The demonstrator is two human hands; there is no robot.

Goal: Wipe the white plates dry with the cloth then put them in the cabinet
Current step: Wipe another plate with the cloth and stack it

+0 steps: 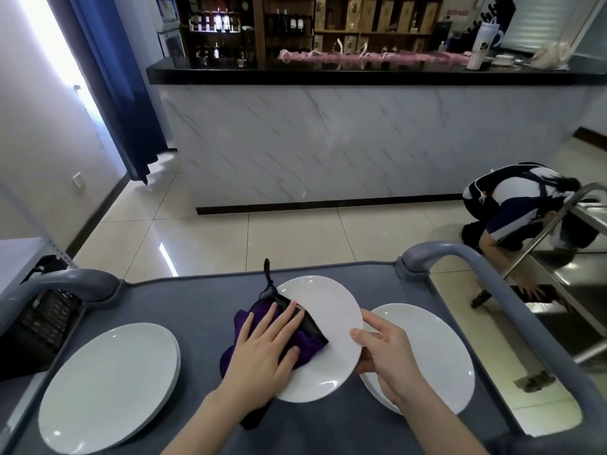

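Drying dishes at a grey cart (pixel 203 310), one white plate lifted.
A stack of white plates (pixel 108 385) lies on the cart's left and another plate (pixel 437 349) on its right. Between them the held plate (pixel 328 310) is tilted, its right rim clamped by the right grip (pixel 387 353). A purple cloth (pixel 244 320) covers its left side, pressed flat under the left grip (pixel 262 349), whose fingers lie straight and unclenched.

Left hand (pixel 262 349) presses purple cloth (pixel 305 343) on white plate (pixel 328 310); right hand (pixel 384 353) grips its rim.
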